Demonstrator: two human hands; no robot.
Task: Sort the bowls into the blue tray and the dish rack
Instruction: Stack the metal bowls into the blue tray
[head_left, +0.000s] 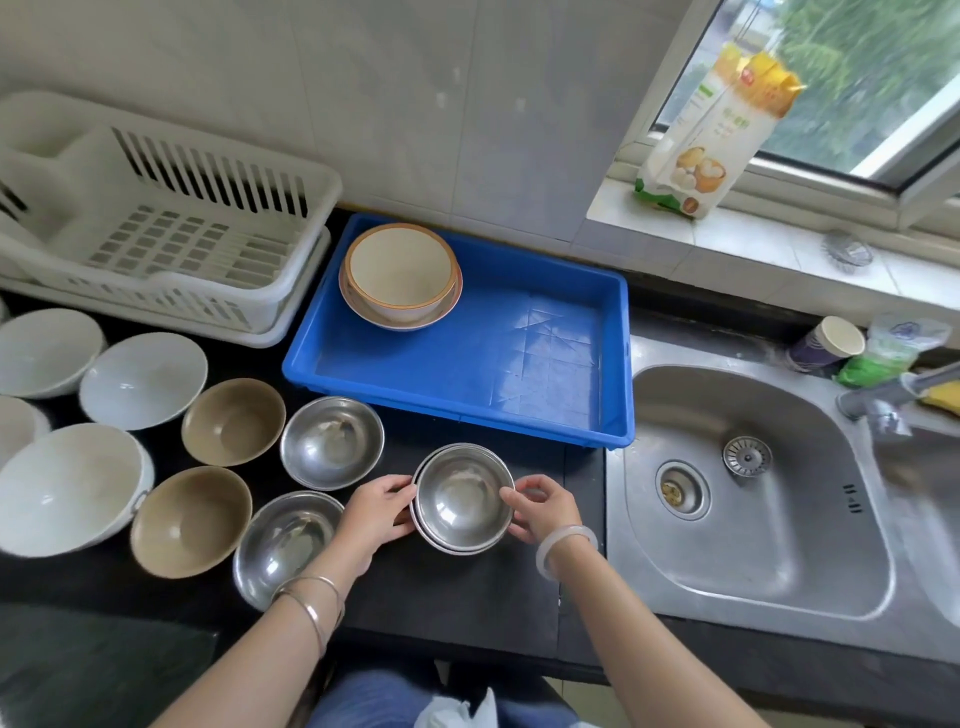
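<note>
A stack of steel bowls (462, 499) sits on the black counter just in front of the blue tray (467, 374). My left hand (376, 512) grips its left rim and my right hand (540, 506) grips its right rim. Two cream bowls with orange rims (400, 273) are nested in the tray's far left corner. The white dish rack (166, 228) stands empty at the back left. Left of my hands lie two more steel bowls (332, 441) (283, 545), two brown bowls (234, 421) (189, 519) and several white bowls (143, 379).
A steel sink (748, 488) with a tap (878, 410) lies to the right of the counter. A paper cup (826, 343) and a sponge sit behind it. A flour bag (711, 135) stands on the window sill.
</note>
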